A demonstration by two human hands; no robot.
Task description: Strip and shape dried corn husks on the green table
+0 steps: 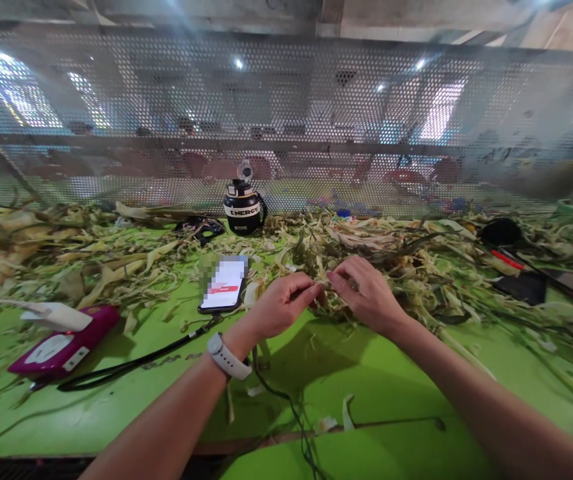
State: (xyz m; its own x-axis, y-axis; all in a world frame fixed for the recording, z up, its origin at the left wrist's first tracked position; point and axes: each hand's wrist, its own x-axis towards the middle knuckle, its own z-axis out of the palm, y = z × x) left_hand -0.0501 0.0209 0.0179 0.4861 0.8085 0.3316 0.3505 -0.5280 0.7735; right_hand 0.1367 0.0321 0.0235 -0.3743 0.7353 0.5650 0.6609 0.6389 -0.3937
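Note:
My left hand (282, 304), with a white watch (227, 356) on its wrist, is pinched closed at the front of a heap of dried plant strips (396, 257) that look like corn husk. Facing it, my right hand (366, 293) is also closed, thumb against fingers. Their fingertips nearly meet over a pale husk strip (321, 275), which both appear to grip; its ends blend into the heap. A phone (226, 283) with a lit, partly blurred screen lies just left of my left hand.
On the green tabletop (366, 413), husk scraps spread to both sides. A black bottle (244, 212) with its lid up stands behind the phone. Left are a magenta box (64, 347) with a white plug (59, 315) and a black strap (136, 363). A perforated metal screen (286, 100) rises behind.

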